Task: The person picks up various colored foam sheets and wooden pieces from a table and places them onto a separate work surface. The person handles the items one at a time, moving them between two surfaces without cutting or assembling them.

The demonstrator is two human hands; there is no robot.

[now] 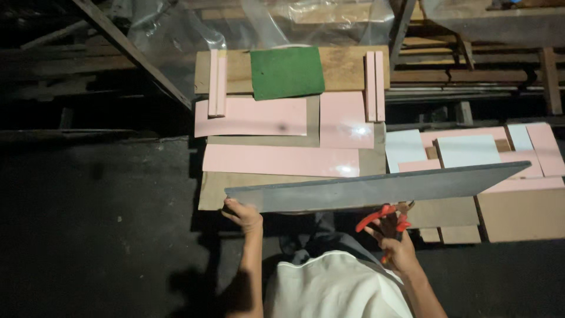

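I see long grey board [376, 189] held across front of body, above brown sheet [235, 185] on floor. Long axis runs left to right, right end tilted slightly up and tapering to point over pink and white tiles [471, 150]. Left hand [242, 213] grips board's left end, fingers curled under near edge. Right hand [395, 238] clenched around red-handled pliers [382, 219], touching board's near edge. Pink panels [281, 160] and green mat [287, 72] lie beyond board.
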